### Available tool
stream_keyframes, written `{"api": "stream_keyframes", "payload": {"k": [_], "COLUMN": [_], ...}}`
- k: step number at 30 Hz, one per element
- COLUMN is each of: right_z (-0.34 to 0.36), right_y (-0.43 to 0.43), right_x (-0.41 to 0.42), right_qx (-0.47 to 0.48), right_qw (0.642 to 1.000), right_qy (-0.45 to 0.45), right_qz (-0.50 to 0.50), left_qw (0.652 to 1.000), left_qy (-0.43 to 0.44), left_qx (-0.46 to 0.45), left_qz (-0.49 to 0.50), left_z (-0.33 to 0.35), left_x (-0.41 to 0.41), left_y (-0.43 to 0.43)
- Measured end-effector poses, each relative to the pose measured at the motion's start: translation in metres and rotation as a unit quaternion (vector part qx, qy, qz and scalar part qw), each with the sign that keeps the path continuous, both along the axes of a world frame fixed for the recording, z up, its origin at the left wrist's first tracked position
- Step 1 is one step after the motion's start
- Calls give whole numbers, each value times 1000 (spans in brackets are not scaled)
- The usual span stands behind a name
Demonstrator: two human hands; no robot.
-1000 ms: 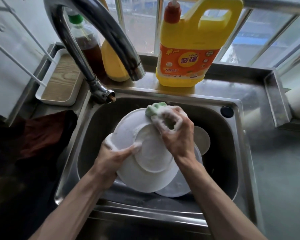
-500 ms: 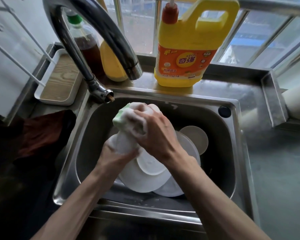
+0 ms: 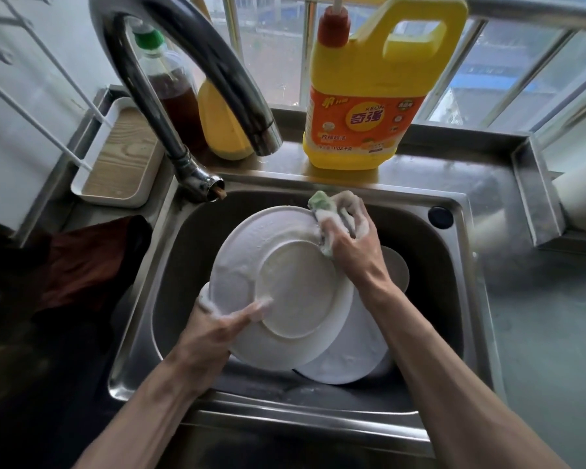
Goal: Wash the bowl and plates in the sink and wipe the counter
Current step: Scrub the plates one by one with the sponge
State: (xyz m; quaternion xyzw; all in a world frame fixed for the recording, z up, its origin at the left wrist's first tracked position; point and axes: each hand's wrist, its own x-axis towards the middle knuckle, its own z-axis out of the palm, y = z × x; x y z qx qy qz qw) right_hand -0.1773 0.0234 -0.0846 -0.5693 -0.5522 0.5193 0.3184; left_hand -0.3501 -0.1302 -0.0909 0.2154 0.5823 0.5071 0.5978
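Observation:
A white plate (image 3: 285,282) is held underside up over the steel sink (image 3: 454,299). My left hand (image 3: 217,330) grips its lower left rim, thumb on the foot ring, covered in foam. My right hand (image 3: 352,245) presses a soapy green sponge (image 3: 322,206) against the plate's upper right rim. A second white plate (image 3: 352,360) lies beneath it in the basin. A small white bowl (image 3: 398,269) shows partly behind my right wrist.
The curved faucet (image 3: 217,79) arches over the sink's back left. A yellow detergent jug (image 3: 372,93) stands on the ledge, with an oil bottle (image 3: 170,89) to its left. A white wood-bottomed tray (image 3: 122,157) and a dark red cloth (image 3: 82,262) lie left. Grey counter (image 3: 538,333) extends right.
My right hand swept the sponge from the plate's upper left edge over to its upper right rim. The plate tilted back to show its whole underside. My left hand kept its grip.

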Motion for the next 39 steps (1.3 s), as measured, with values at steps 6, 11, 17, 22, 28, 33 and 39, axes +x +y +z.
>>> {"api": "stream_keyframes", "payload": {"k": [6,11,17,22,28,33,39], "right_z": [5,12,-10,1,5,-18,-2], "right_y": [-12,-25,-2,-17,-43,-14,-33], "right_x": [-23,-40,0,-15,-37,-2,-26], "right_qx": [150,324,141,258,347,237,318], "right_qw": [970,915,977,963,896,956,916], "right_qy": [-85,-164,-143,-77,-138,-159,-117], "right_qz": [171,174,-64,30,239,66,213], "left_qw": [998,998,999,997,996,997,995], "left_qy": [47,37,38,59,69,39,62], "left_qx": [5,36,15,13,29,1,18], "left_qz": [-41,-21,33,41,43,70,70], "left_z": [8,9,10,4,1,-6,-11], "left_x": [4,8,9,11,10,2,2], "left_y": [30,39,24,26,29,23,30]}}
